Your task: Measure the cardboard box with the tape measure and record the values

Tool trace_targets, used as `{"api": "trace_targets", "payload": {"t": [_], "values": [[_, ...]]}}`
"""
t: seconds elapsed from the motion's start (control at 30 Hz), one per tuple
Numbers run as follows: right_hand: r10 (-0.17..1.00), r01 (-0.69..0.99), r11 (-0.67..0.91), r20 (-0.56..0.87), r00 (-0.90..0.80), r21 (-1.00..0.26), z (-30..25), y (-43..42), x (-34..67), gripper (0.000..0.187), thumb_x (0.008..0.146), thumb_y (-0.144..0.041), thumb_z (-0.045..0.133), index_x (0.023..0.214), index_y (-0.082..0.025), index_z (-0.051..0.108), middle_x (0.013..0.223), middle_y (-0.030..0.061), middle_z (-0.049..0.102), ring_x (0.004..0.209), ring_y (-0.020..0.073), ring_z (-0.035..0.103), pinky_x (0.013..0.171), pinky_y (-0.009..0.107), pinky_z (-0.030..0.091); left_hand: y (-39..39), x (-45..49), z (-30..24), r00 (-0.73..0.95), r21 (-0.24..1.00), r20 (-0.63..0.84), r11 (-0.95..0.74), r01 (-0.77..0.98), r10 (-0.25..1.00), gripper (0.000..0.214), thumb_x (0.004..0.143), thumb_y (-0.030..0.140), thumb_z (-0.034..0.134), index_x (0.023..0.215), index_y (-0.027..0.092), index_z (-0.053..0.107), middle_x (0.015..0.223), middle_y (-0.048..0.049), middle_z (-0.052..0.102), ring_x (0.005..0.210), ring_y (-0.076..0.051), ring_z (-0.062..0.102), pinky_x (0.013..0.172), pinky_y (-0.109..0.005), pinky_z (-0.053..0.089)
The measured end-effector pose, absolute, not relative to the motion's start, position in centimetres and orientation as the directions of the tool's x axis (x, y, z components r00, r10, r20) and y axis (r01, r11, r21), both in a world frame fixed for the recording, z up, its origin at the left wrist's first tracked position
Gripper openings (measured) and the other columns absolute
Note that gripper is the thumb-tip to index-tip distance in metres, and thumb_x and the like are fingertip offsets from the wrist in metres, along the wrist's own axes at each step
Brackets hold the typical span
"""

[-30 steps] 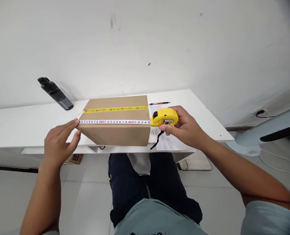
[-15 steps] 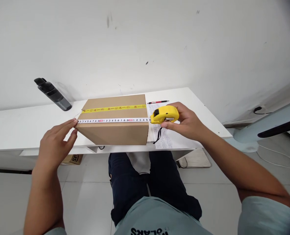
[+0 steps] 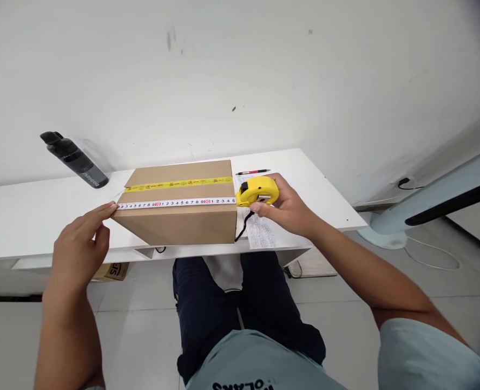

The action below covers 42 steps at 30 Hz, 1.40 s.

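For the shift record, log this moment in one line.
left hand: at measuring strip end; right hand: holds tape measure; strip: along box top

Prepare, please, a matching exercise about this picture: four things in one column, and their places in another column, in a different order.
Things
1. yellow tape case
2. dark bottle
3. pen
4. left hand

Places
A. standing near the wall
B. at the left end of the box
C. held in the right hand
D. lying on the table, right of the box

Pairs: 1-C, 2-A, 3-D, 4-B
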State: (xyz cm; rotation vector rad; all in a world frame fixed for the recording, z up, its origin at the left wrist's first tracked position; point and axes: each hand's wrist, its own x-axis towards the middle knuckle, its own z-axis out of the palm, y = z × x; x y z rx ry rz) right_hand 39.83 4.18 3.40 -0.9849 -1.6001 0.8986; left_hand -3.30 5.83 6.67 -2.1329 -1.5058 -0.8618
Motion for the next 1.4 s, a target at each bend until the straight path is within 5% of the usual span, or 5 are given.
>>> {"api": "trace_targets", "payload": {"t": [0.37, 0.87, 1.07, 1.2, 1.4], "values": [[0.914, 0.062, 0.392, 0.381, -0.139, -0.918, 2.7, 4.4, 39.4, 0.045, 0.087, -0.049, 0.08, 0.116, -0.027, 0.055, 0.107, 0.002, 0.065, 0.089, 0.0168, 0.064, 0.077, 0.032, 0.056, 5.7, -2.2, 5.8, 0.223, 0.053, 0.751, -0.394, 0.918, 0.621, 0.049, 0.091, 0.015, 0.054, 0.136, 0.03, 0.068, 0.142, -0.0037, 0.069, 0.128, -0.029, 0.068, 0.109, -0.05, 0.054], [0.91, 0.128, 0.411, 0.414, -0.006, -0.903, 0.6, 4.2, 39.6, 0.046, 0.082, -0.051, 0.084, 0.115, -0.029, 0.06, 0.107, 0.0028, 0.069, 0.084, 0.0177, 0.066, 0.069, 0.031, 0.058, 5.6, -2.5, 4.5, 0.251, -0.013, 0.764, -0.376, 0.927, 0.594, 0.047, 0.089, 0.011, 0.055, 0.13, 0.025, 0.071, 0.134, -0.0035, 0.074, 0.118, -0.025, 0.073, 0.102, -0.041, 0.057], [0.917, 0.081, 0.382, 0.389, 0.093, -0.921, -0.3, 4.0, 39.6, 0.048, 0.07, -0.048, 0.092, 0.105, -0.03, 0.063, 0.091, -0.0003, 0.072, 0.063, 0.0147, 0.061, 0.055, 0.028, 0.056, 5.3, -2.3, 4.1, 0.051, 0.391, 0.674, -0.415, 0.821, 0.737, 0.038, 0.094, 0.02, 0.052, 0.124, 0.026, 0.075, 0.134, -0.0022, 0.074, 0.128, -0.022, 0.068, 0.115, -0.043, 0.052], [0.925, 0.053, 0.348, 0.352, 0.144, -0.936, -0.3, 3.8, 39.5, 0.048, 0.066, -0.046, 0.094, 0.101, -0.032, 0.064, 0.091, 0.0005, 0.072, 0.062, 0.0167, 0.061, 0.052, 0.03, 0.056, 5.6, -2.3, 3.3, -0.103, 0.821, 0.471, -0.393, 0.413, 0.876, 0.036, 0.095, 0.041, 0.06, 0.122, 0.025, 0.077, 0.138, -0.0061, 0.072, 0.134, -0.028, 0.064, 0.112, -0.046, 0.054], [0.937, 0.047, 0.338, 0.341, 0.074, -0.94, -0.2, 4.3, 40.6, 0.041, 0.071, -0.045, 0.092, 0.101, -0.037, 0.067, 0.09, 0.003, 0.071, 0.064, 0.0218, 0.061, 0.05, 0.037, 0.055, 5.2, -2.0, 2.1, -0.025, 0.954, 0.299, -0.298, 0.03, 0.954, 0.056, 0.093, 0.057, 0.061, 0.141, 0.029, 0.066, 0.155, -0.0082, 0.058, 0.145, -0.033, 0.053, 0.11, -0.047, 0.052]]}}
